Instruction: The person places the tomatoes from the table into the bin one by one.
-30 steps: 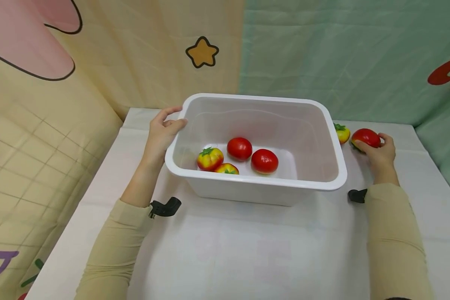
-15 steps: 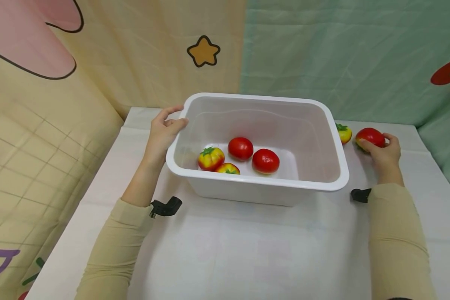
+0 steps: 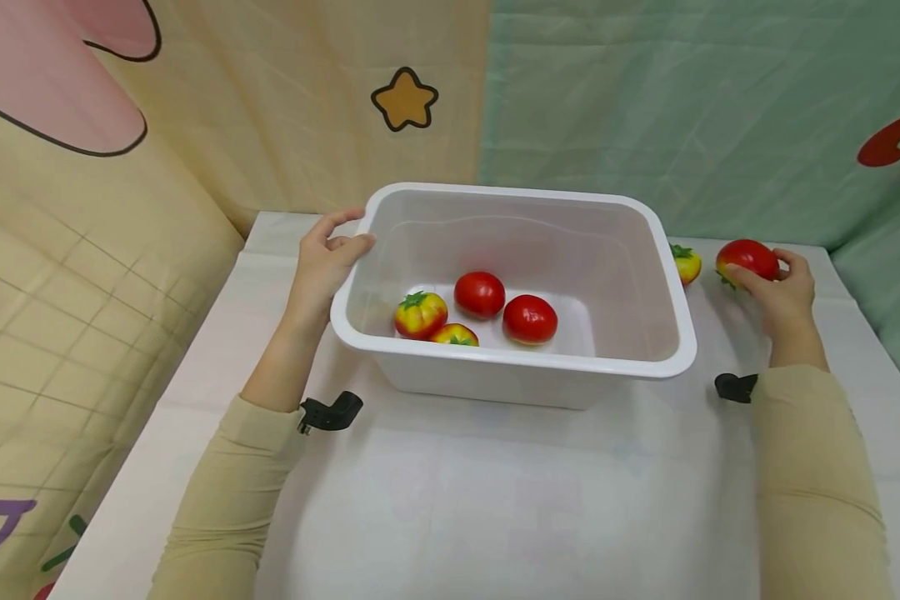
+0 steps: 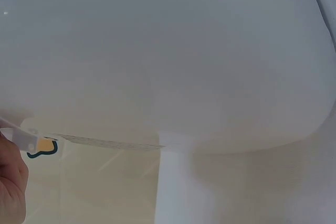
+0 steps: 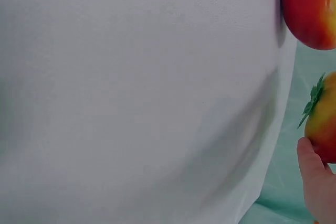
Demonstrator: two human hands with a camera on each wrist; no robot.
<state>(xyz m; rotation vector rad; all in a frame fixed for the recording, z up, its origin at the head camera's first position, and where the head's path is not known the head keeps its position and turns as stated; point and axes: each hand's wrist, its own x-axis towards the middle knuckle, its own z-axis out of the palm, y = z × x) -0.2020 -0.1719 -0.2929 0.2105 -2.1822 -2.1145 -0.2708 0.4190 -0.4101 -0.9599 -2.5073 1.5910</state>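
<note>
A white plastic tub (image 3: 487,372) stands on the table, and my left hand (image 3: 328,260) grips its left rim, thumb inside. In the left wrist view the tub's pale wall (image 4: 157,51) fills most of the frame, with my left hand (image 4: 11,182) at the edge. At the table's back right, my right hand (image 3: 783,292) holds a red tomato (image 3: 747,258) with a green stem leaf turned downward. That tomato (image 5: 323,124) shows its yellow-orange end in the right wrist view, apart from the cloth. Nearby lies another tomato (image 3: 686,265), yellow-topped, partly hidden by the tub.
Inside the tub lie several tomatoes: red ones (image 3: 480,295) (image 3: 530,320) and yellow-red ones (image 3: 421,316) (image 3: 455,336) with green leaves. A white cloth (image 3: 450,500) covers the table. Printed curtains (image 3: 682,108) hang behind it. Black wrist mounts (image 3: 333,412) jut from both sleeves.
My right hand has moved right and slightly away with the tomato, whose leaf now shows underneath. The left hand and tub have stayed in place.
</note>
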